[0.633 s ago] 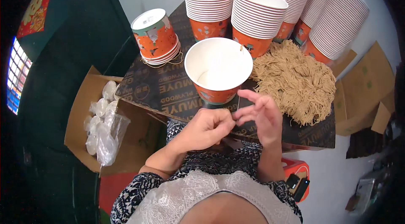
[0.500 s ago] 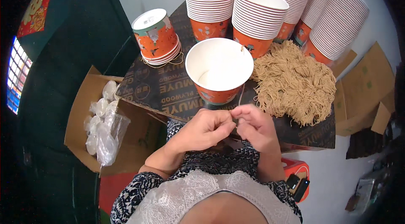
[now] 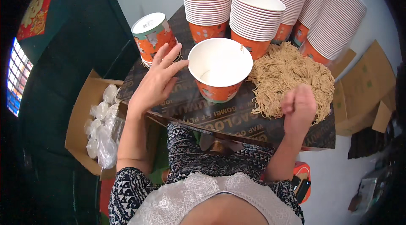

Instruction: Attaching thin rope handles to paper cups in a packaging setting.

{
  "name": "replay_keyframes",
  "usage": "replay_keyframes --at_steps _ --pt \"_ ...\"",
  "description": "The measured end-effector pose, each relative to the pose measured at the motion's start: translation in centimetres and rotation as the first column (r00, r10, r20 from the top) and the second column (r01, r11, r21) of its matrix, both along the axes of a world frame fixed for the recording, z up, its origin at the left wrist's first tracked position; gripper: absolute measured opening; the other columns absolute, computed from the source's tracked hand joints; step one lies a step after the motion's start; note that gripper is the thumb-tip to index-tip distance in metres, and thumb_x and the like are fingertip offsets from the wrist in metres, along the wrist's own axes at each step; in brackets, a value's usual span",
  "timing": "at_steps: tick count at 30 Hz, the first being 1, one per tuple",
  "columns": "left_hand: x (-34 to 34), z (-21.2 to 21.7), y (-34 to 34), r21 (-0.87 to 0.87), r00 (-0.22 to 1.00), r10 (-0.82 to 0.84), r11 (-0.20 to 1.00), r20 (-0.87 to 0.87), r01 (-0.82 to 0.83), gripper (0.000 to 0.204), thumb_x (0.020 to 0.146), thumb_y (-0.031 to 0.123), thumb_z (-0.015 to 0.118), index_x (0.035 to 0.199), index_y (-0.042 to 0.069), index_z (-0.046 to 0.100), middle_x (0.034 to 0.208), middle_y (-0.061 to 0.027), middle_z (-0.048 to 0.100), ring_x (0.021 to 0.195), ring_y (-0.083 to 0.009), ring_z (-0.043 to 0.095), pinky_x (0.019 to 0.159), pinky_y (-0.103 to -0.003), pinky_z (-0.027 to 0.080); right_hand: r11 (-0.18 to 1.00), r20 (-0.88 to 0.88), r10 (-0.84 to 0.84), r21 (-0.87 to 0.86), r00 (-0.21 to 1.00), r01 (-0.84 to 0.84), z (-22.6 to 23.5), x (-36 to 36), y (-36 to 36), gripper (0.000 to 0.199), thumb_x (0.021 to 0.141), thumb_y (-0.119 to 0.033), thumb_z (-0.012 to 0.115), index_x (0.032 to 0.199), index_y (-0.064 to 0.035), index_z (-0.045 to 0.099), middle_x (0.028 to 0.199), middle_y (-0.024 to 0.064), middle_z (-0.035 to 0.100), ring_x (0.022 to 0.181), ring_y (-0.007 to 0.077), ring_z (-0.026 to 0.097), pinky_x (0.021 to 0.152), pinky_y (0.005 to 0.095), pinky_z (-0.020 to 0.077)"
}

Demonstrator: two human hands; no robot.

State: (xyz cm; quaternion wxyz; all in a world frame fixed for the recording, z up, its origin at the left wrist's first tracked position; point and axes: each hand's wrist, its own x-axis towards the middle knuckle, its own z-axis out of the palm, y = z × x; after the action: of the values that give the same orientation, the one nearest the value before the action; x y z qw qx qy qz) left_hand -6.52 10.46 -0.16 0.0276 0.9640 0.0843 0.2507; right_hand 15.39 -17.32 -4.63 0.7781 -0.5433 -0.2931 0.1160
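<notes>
An orange patterned paper bucket with a white inside stands upright near the table's front edge. A small bit of tan cord shows at a hole by its far right rim. My left hand is open, fingers spread, with a fingertip at or very near the bucket's left rim. Over the front of a heap of tan cords my right hand is closed, slightly blurred; what its fingers hold, if anything, is hidden. Behind my left fingertips, a few upside-down nested buckets have cords around their rims.
Tall stacks of nested buckets stand along the back of the dark printed plywood table. To the left is an open carton of clear plastic lids in bags. Flattened cardboard leans at right; a red stool is below.
My hands, together at a cord before the bucket, have parted. The left moved up-left and opened beside the bucket; the right moved right over the cord heap. The cord between them no longer shows.
</notes>
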Motion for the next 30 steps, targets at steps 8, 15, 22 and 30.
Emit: replay_keyframes --at_steps 8,15,22,30 --pt "1.5 -0.6 -0.1 -0.228 0.978 -0.155 0.956 0.139 0.184 0.069 0.074 -0.008 0.071 0.136 0.013 0.052 0.159 -0.0212 0.025 0.147 -0.0395 0.024 0.118 -0.048 0.028 0.944 -0.072 -0.184 0.265 0.98 0.197 0.6 2.3 0.4 0.019 0.104 -0.018 0.051 0.089 -0.0062 0.048 0.072 0.0039 0.051 0.058 0.0097 0.042 0.051 0.0242 0.0359" --pt "2.3 -0.1 -2.0 0.119 0.936 -0.343 0.929 -0.077 0.351 0.017 0.074 -0.001 0.065 0.089 0.004 0.061 0.126 -0.0168 0.062 0.14 -0.0397 0.039 0.117 -0.054 0.029 0.751 -0.11 0.053 0.659 0.992 0.033 1.1 6.8 2.4 0.016 0.102 -0.014 0.051 0.09 -0.0038 0.052 0.091 0.0062 0.051 0.077 0.0156 0.041 0.076 0.0334 0.0374" --pt "1.4 1.9 -8.2 0.296 0.876 -0.413 0.828 -0.249 0.475 0.013 0.078 0.011 0.059 0.091 0.007 0.057 0.072 -0.0012 0.049 0.076 -0.0198 0.059 0.081 -0.037 0.049 0.388 0.125 0.023 0.913 0.992 -0.124 7.8 2.0 1.1 0.011 0.1 -0.015 0.054 0.095 -0.0055 0.056 0.089 0.0013 0.046 0.076 0.0147 0.039 0.077 0.0352 0.0347" --pt "3.1 1.4 -9.6 0.349 0.925 -0.349 0.857 -0.147 0.379 0.011 0.078 0.013 0.062 0.081 0.004 0.055 0.064 -0.004 0.057 0.059 -0.0207 0.063 0.053 -0.033 0.048 0.422 0.332 0.027 0.852 0.943 -0.311 8.5 -4.5 -2.4 0.021 0.096 -0.007 0.054 0.079 -0.0151 0.044 0.075 -0.0048 0.043 0.058 0.005 0.036 0.063 0.024 0.0308"
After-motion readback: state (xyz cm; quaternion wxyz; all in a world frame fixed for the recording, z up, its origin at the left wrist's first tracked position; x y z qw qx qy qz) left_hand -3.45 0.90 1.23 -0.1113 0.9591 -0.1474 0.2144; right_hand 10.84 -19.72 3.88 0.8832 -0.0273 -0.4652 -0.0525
